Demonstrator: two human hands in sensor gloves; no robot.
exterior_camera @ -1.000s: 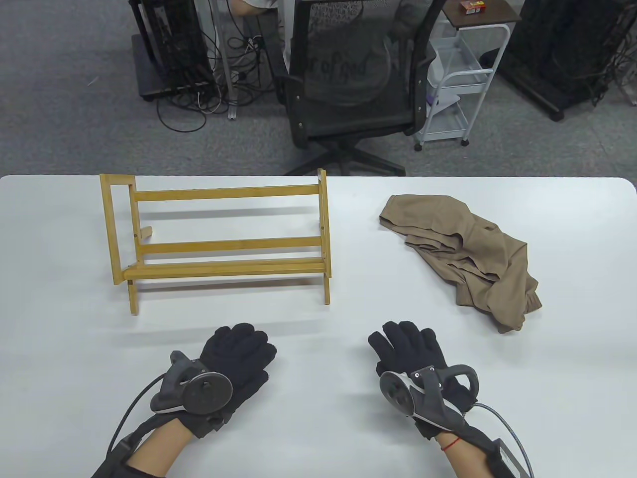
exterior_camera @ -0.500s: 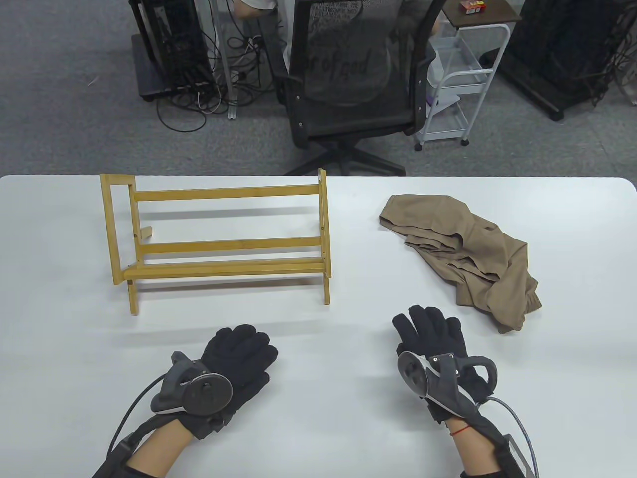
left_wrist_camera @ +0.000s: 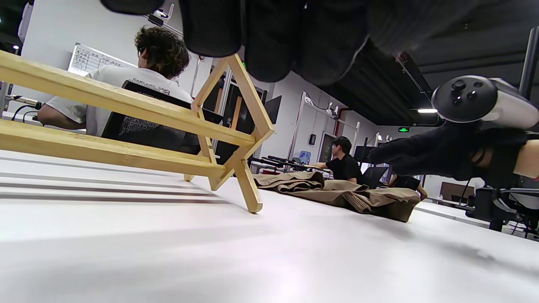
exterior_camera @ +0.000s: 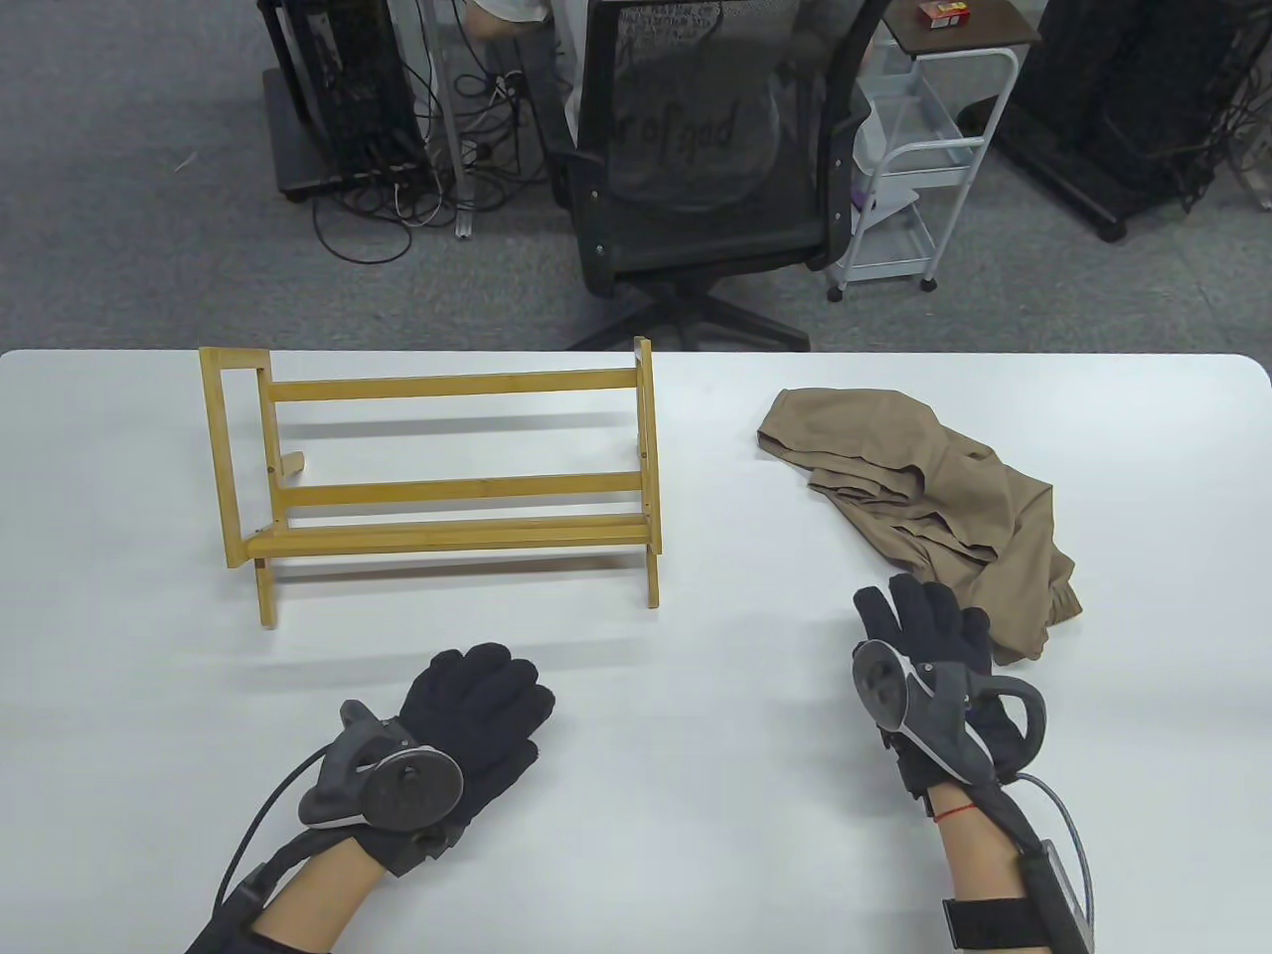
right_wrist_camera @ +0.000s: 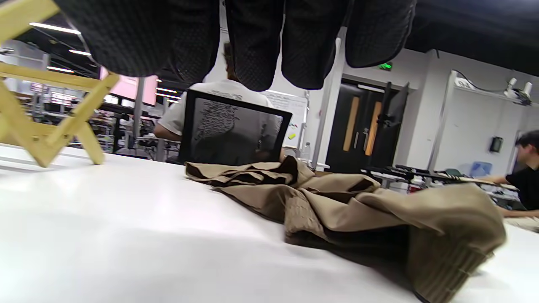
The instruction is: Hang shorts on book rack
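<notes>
Tan shorts (exterior_camera: 934,497) lie crumpled on the right of the white table (exterior_camera: 696,696); they also show in the right wrist view (right_wrist_camera: 345,206) and the left wrist view (left_wrist_camera: 337,193). A wooden book rack (exterior_camera: 447,477) stands on the left and shows in the left wrist view (left_wrist_camera: 126,126). My right hand (exterior_camera: 924,621) hovers with fingers spread just in front of the near edge of the shorts, holding nothing. My left hand (exterior_camera: 487,696) rests flat on the table in front of the rack, empty.
A black office chair (exterior_camera: 706,159) with a seated person stands behind the table's far edge. A white trolley (exterior_camera: 924,169) stands to its right. Cables and dark equipment racks (exterior_camera: 338,89) lie on the floor at the back left.
My right hand has moved forward and to the right, up off the table, toward the near edge of the shorts. My left hand has stayed put.
</notes>
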